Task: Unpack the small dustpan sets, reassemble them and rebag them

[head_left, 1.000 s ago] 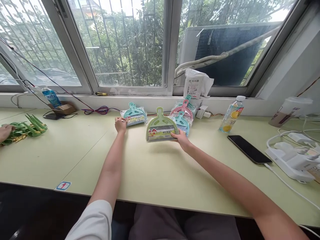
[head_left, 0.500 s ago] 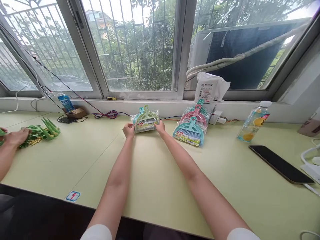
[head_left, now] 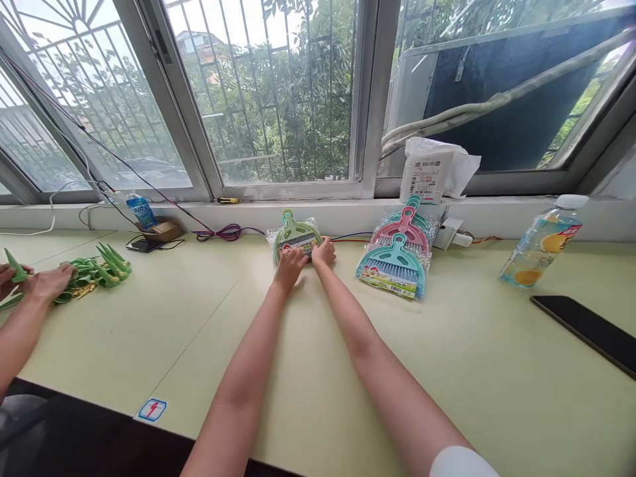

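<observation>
Reaching across the table (head_left: 313, 371), the left hand (head_left: 291, 266) is lying over the lower front of the green dustpan (head_left: 292, 232) with bent fingers, and the right hand (head_left: 324, 253) is touching its right edge — whether they are pinching, I cannot tell. It is resting near the wall (head_left: 342, 222); rightward, three other dustpans (head_left: 395, 249) are overlapping.

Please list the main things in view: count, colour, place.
Green dustpan set: 1, green, at hands
Other sets: 3 visible, teal and pink, right
Blue bottle: 1, blue, left
Clear bottle: 1, clear, right
Phone: 1, black, right
Box: 1, brown, left
Parcel: 1, white, windowsill
Pieces: many, green, left
Wires: several, mixed, back
Table: 1, pale green, below
Co-worker's hands: 2, bare, left
Left hand: 1, bare, at green set
Right hand: 1, bare, at green set
</observation>
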`<state>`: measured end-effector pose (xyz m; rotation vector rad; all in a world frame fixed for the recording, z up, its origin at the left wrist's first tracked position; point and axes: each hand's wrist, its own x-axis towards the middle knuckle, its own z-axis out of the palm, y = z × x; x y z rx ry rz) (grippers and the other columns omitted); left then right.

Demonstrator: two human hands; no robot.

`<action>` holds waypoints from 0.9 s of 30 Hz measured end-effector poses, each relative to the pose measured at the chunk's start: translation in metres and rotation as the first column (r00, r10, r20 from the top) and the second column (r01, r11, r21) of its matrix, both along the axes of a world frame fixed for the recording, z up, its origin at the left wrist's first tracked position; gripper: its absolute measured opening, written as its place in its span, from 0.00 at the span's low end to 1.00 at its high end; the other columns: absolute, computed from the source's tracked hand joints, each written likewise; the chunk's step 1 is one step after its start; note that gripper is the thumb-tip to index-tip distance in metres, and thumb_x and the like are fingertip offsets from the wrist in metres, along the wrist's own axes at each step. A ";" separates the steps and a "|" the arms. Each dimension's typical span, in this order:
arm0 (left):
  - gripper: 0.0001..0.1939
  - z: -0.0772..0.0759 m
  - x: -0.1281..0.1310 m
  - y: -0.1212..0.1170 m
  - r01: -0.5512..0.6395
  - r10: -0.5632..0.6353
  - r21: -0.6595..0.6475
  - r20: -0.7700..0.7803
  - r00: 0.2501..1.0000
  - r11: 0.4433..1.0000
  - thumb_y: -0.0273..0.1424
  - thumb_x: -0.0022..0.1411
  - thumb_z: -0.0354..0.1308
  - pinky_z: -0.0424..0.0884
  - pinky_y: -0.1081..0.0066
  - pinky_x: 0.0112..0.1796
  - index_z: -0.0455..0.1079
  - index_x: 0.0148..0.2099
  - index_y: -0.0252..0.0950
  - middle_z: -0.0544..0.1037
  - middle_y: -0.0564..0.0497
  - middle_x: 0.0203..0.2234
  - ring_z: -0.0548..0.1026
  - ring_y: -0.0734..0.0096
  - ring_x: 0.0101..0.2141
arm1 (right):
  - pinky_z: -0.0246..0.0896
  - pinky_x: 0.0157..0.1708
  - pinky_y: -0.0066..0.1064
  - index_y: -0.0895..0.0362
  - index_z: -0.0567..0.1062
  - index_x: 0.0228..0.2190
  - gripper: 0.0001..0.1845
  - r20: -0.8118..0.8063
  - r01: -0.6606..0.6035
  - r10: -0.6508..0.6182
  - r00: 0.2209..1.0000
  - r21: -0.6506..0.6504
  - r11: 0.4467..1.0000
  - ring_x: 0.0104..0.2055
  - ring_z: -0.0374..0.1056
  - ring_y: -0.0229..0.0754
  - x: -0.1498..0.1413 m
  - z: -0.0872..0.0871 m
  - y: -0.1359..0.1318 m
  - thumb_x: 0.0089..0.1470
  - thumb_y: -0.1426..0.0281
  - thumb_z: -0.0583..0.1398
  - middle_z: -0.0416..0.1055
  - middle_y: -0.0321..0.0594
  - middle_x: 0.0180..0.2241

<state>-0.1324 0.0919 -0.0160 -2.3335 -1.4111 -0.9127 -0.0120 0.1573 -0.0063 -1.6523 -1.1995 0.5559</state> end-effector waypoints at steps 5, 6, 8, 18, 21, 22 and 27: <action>0.26 -0.002 -0.005 0.017 -0.103 0.095 -0.030 -0.207 0.974 0.994 0.22 0.63 0.40 0.57 0.49 0.57 0.67 0.59 0.36 0.68 0.38 0.57 0.63 0.51 0.59 | 0.53 0.50 0.47 0.52 0.63 0.48 0.19 -0.008 -0.028 0.027 1.000 -0.043 0.999 0.57 0.59 0.54 0.004 -0.004 0.005 0.58 0.58 0.55 0.66 0.50 0.54; 0.27 -0.002 -0.009 0.020 -0.121 0.112 -0.023 -0.243 0.964 0.992 0.22 0.63 0.39 0.56 0.48 0.58 0.64 0.61 0.35 0.66 0.38 0.59 0.61 0.51 0.60 | 0.52 0.51 0.47 0.53 0.62 0.49 0.20 -0.018 -0.043 0.043 0.999 -0.054 0.998 0.57 0.58 0.54 0.006 -0.005 0.006 0.58 0.57 0.55 0.66 0.50 0.54; 0.28 0.000 -0.017 0.025 -0.133 0.125 -0.004 -0.317 0.940 0.991 0.22 0.64 0.37 0.50 0.47 0.61 0.60 0.64 0.31 0.62 0.37 0.61 0.57 0.50 0.63 | 0.51 0.52 0.46 0.53 0.62 0.49 0.22 -0.043 -0.080 0.078 0.996 -0.055 0.995 0.58 0.59 0.54 0.009 -0.008 0.008 0.58 0.55 0.53 0.65 0.50 0.55; 0.29 0.012 -0.043 0.048 -0.122 0.138 0.069 -0.347 0.928 0.990 0.20 0.61 0.39 0.35 0.42 0.63 0.58 0.65 0.28 0.57 0.38 0.64 0.44 0.52 0.66 | 0.53 0.53 0.40 0.57 0.64 0.49 0.19 0.056 -0.232 0.227 0.972 0.138 0.963 0.58 0.58 0.50 0.031 -0.025 -0.031 0.57 0.66 0.54 0.65 0.51 0.53; 0.29 0.019 -0.049 0.061 -0.116 0.125 0.049 -0.336 0.933 0.992 0.23 0.60 0.44 0.32 0.37 0.61 0.60 0.64 0.31 0.61 0.38 0.62 0.46 0.48 0.66 | 0.54 0.54 0.41 0.57 0.65 0.48 0.17 0.097 -0.302 0.289 0.952 0.163 0.939 0.57 0.58 0.49 0.039 -0.029 -0.057 0.56 0.69 0.54 0.66 0.50 0.52; 0.29 0.021 -0.051 0.065 -0.113 0.123 0.047 -0.334 0.935 0.992 0.24 0.60 0.46 0.31 0.36 0.60 0.60 0.64 0.32 0.62 0.38 0.61 0.47 0.46 0.65 | 0.54 0.54 0.41 0.57 0.66 0.48 0.17 0.109 -0.336 0.321 0.941 0.168 0.927 0.56 0.58 0.49 0.043 -0.030 -0.067 0.55 0.70 0.54 0.66 0.49 0.51; 0.29 0.018 -0.056 0.071 -0.060 0.075 0.053 -0.349 0.934 0.997 0.27 0.61 0.48 0.29 0.33 0.59 0.59 0.65 0.39 0.62 0.41 0.62 0.43 0.46 0.66 | 0.55 0.54 0.42 0.55 0.68 0.44 0.17 0.181 -0.509 0.476 0.860 0.262 0.820 0.52 0.62 0.46 0.077 -0.026 -0.127 0.51 0.75 0.54 0.68 0.44 0.48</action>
